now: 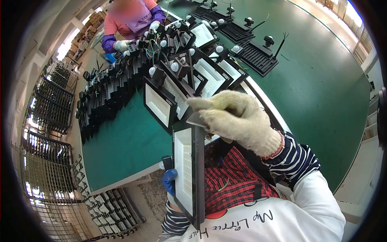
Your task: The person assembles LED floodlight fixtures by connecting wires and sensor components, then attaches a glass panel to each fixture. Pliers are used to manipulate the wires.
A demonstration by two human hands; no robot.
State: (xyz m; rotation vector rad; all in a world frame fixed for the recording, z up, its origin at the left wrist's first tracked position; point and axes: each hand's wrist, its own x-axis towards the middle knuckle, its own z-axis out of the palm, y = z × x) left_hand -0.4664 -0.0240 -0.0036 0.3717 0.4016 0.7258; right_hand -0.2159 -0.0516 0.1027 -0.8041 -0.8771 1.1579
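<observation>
A black-framed LED floodlight (183, 159) stands upright in front of my chest, its light panel facing left. My left hand (170, 180), in a blue glove, grips its side edge; most of that hand is hidden behind the frame. My right hand (240, 121), in a cream knitted glove, is at the floodlight's top corner. Its thumb and fingers are closed on a thin flat grey blade (196, 120), which looks like a scraper. Just beyond are more floodlights (159, 105) with white domed sensors (174, 67).
Across the green-topped bench (125, 137) a person in purple sleeves (109, 43) and white gloves handles wired lights. A dense row of black housings (109, 92) runs along the left side. Finned floodlights (254, 57) lie face down on the right-hand green surface (318, 101). Racks (52, 105) stand left.
</observation>
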